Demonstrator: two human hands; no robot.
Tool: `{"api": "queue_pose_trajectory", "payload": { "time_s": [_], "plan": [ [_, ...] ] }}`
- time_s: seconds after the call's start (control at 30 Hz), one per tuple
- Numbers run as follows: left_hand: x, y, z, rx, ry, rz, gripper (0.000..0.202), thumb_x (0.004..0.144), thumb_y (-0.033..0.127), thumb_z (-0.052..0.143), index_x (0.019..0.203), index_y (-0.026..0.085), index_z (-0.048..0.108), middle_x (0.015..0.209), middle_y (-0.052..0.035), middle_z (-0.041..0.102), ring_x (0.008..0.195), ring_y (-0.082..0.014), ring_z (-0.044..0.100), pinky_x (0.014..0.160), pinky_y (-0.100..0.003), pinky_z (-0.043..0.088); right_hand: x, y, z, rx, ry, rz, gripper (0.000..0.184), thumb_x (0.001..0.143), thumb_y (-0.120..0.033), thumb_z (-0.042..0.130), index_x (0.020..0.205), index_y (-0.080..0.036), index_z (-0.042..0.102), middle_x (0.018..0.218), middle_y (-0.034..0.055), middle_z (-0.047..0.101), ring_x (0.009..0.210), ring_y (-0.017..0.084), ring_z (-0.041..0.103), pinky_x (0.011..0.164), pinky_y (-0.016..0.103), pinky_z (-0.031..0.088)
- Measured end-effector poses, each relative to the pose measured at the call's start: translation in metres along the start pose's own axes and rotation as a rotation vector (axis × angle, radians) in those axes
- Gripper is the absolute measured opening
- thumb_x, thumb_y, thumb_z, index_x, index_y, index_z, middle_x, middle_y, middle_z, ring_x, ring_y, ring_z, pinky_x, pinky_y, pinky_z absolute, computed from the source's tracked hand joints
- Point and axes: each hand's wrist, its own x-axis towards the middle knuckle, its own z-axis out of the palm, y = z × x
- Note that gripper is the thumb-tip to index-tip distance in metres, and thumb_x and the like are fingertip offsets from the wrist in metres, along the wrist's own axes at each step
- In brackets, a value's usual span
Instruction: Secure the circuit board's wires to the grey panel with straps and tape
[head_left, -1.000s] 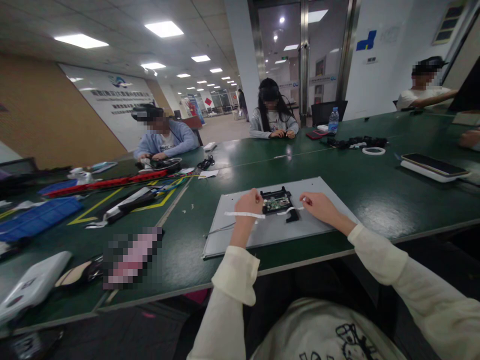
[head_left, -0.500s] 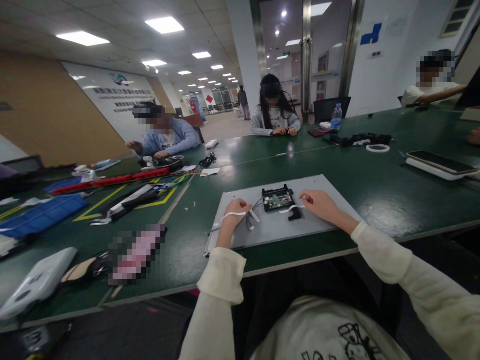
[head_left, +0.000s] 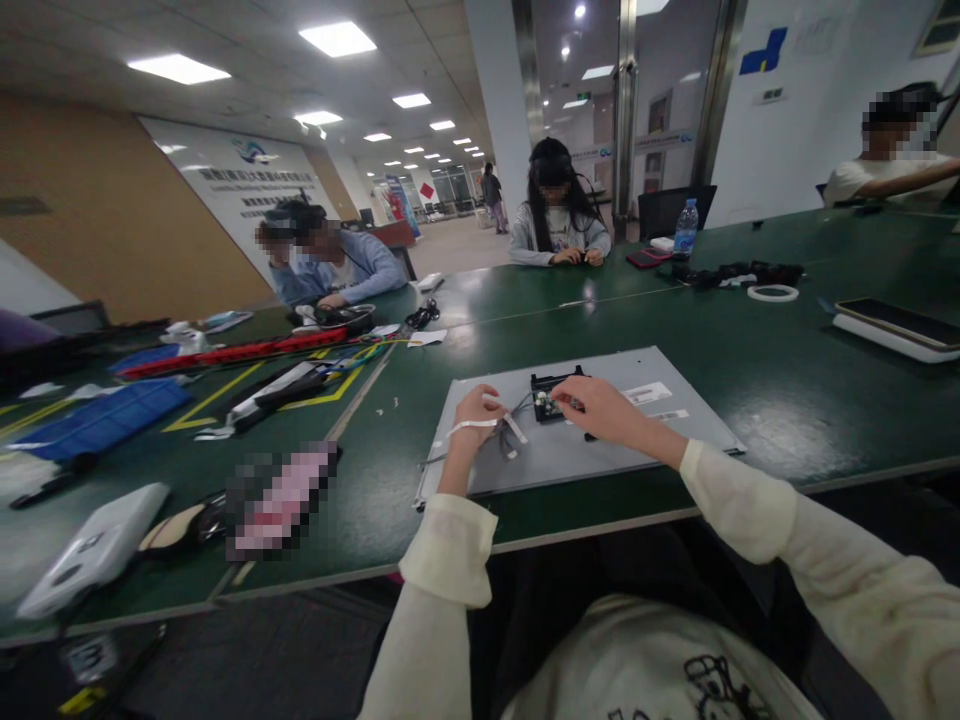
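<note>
My left hand point(head_left: 478, 418) is closed in a pinch at the left of a grey metal panel point(head_left: 442, 455). A narrow white strip point(head_left: 474, 426) runs from its fingers across the wrist. Beside those fingertips, a bundle of thin grey cables point(head_left: 504, 440) trails from a circuit board point(head_left: 546, 404) in a black frame point(head_left: 556, 380). My right hand point(head_left: 600, 408) reaches over the board, covering its right part. Its thumb and fingers are pinched together at the board; whatever is between them is too small to make out.
White labels point(head_left: 649, 393) show on the panel's right part. Leftward lie a pink item point(head_left: 289, 495), a white device point(head_left: 94, 550) and a blue basket point(head_left: 105, 412). Beyond are a tape roll point(head_left: 772, 293), a water bottle point(head_left: 685, 230) and a phone point(head_left: 900, 320). Other people sit around the green table.
My right hand has moved left from the panel's right side to the circuit board, uncovering the white labels. My left hand has stayed nearly in place. The view has shifted slightly.
</note>
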Motion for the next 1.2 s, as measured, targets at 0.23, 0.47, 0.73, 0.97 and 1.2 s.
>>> {"api": "queue_pose_trajectory", "payload": {
  "time_s": [0.23, 0.47, 0.73, 0.97, 1.2],
  "plan": [
    [0.003, -0.005, -0.007, -0.045, 0.022, 0.010, 0.027, 0.061, 0.020, 0.065, 0.087, 0.018, 0.059, 0.065, 0.0008, 0.065, 0.058, -0.0132, 0.062, 0.050, -0.020, 0.043, 0.015, -0.020, 0.025, -0.011, -0.099, -0.072, 0.025, 0.088, -0.014, 0.049, 0.107, -0.014, 0.065, 0.109, 0.0098, 0.065, 0.100, 0.019, 0.059, 0.089, 0.030, 0.043],
    [0.005, -0.008, -0.010, -0.219, 0.016, 0.041, 0.030, 0.058, 0.027, 0.069, 0.085, 0.016, 0.060, 0.061, 0.0002, 0.064, 0.060, -0.0156, 0.064, 0.055, -0.024, 0.050, 0.019, -0.023, 0.040, -0.072, -0.160, -0.071, 0.026, 0.090, -0.013, 0.046, 0.110, -0.013, 0.062, 0.111, 0.0114, 0.064, 0.105, 0.020, 0.058, 0.091, 0.031, 0.042],
    [0.000, 0.000, -0.017, -0.361, 0.064, 0.037, 0.036, 0.057, 0.035, 0.072, 0.085, 0.015, 0.061, 0.068, -0.0016, 0.066, 0.067, -0.0151, 0.065, 0.060, -0.024, 0.052, 0.025, -0.023, 0.048, -0.107, -0.130, -0.038, 0.031, 0.092, -0.012, 0.041, 0.116, -0.013, 0.060, 0.117, 0.0128, 0.062, 0.108, 0.020, 0.057, 0.093, 0.031, 0.042],
    [0.011, -0.012, -0.006, -0.013, 0.072, 0.067, 0.022, 0.061, 0.023, 0.065, 0.081, 0.017, 0.063, 0.068, -0.0007, 0.066, 0.070, -0.0153, 0.064, 0.064, -0.024, 0.051, 0.015, -0.023, 0.050, -0.133, -0.141, -0.183, 0.037, 0.091, -0.013, 0.041, 0.125, -0.010, 0.054, 0.124, 0.0162, 0.058, 0.116, 0.022, 0.053, 0.100, 0.037, 0.039],
    [0.014, -0.016, 0.003, 0.159, 0.101, 0.097, 0.026, 0.060, 0.014, 0.061, 0.086, 0.016, 0.064, 0.074, -0.0015, 0.067, 0.072, -0.0148, 0.063, 0.069, -0.025, 0.051, 0.010, -0.028, 0.055, -0.198, -0.188, -0.312, 0.042, 0.094, -0.036, 0.044, 0.125, -0.010, 0.056, 0.132, 0.0170, 0.054, 0.125, 0.026, 0.046, 0.110, 0.046, 0.026]
  ]
}}
